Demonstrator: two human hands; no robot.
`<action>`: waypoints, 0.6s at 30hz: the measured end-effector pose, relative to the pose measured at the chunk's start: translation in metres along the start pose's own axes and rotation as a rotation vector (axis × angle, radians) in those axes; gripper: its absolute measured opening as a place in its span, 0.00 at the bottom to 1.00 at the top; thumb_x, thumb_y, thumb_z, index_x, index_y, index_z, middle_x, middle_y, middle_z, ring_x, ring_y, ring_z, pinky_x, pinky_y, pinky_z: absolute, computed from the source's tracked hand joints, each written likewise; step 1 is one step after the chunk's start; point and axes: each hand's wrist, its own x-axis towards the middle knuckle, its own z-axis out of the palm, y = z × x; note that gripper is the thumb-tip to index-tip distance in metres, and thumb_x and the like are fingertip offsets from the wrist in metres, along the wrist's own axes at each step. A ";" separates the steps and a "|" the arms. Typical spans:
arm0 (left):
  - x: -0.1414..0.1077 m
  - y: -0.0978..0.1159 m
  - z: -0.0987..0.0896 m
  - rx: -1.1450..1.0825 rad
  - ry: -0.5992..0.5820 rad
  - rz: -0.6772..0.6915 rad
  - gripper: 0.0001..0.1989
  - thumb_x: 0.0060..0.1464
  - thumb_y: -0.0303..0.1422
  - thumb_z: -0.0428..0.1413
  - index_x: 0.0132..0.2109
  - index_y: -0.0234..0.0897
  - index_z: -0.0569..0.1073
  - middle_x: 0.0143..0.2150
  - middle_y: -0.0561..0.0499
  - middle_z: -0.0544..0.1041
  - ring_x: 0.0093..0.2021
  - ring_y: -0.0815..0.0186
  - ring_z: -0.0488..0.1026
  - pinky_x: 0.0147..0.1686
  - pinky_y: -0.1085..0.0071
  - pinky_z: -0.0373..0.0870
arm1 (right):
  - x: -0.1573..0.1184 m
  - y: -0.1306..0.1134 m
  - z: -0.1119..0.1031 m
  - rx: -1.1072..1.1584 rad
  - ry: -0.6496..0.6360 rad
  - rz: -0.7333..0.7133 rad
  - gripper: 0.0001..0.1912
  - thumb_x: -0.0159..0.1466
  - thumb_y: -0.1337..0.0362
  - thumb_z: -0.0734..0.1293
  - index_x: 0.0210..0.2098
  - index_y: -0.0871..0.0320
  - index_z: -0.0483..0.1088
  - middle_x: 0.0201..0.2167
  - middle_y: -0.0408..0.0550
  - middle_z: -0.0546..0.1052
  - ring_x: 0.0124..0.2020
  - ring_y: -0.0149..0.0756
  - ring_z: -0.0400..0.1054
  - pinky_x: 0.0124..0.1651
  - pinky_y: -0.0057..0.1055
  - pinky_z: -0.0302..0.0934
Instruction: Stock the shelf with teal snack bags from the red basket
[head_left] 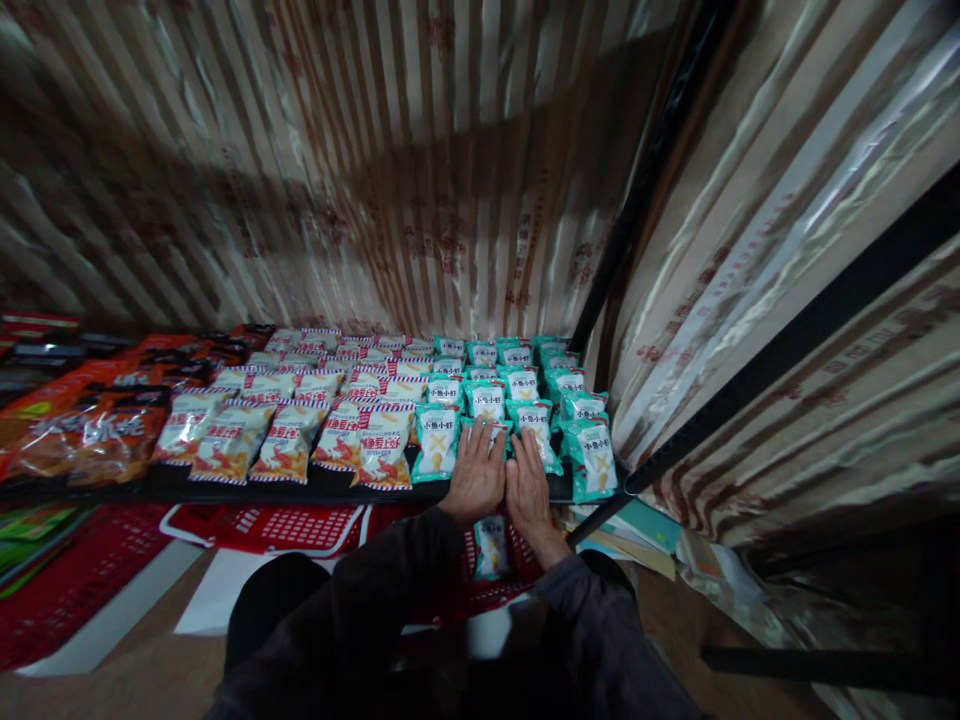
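Note:
Side by side at the front of a black shelf (300, 492), both my hands rest on small teal-and-white snack bags. My left hand (478, 472) lies flat over one teal snack bag (486, 428), covering most of it, fingers stretched forward. Fingers of my right hand (528, 490) extend onto the neighbouring teal bag (533, 421), the thumbs close together. Another teal bag (436, 442) stands just left of my hands, and one more (594, 458) is at the right end. Below my wrists a single teal bag (491, 548) sits in a red basket (442, 597).
Rows of white-and-red snack bags (289, 440) fill the shelf's middle, with orange bags (120, 435) farther left. A black upright post (637, 190) and a slanted black bar (795, 360) stand at the right. Printed sheeting (465, 150) hangs behind. Papers (645, 535) lie below right.

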 end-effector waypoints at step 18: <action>-0.011 0.003 0.006 -0.033 -0.041 -0.072 0.24 0.63 0.31 0.41 0.64 0.28 0.59 0.68 0.33 0.57 0.70 0.50 0.44 0.64 0.43 0.50 | -0.005 -0.004 0.015 0.173 -0.065 0.188 0.33 0.70 0.47 0.46 0.61 0.62 0.61 0.63 0.58 0.64 0.66 0.42 0.54 0.66 0.49 0.50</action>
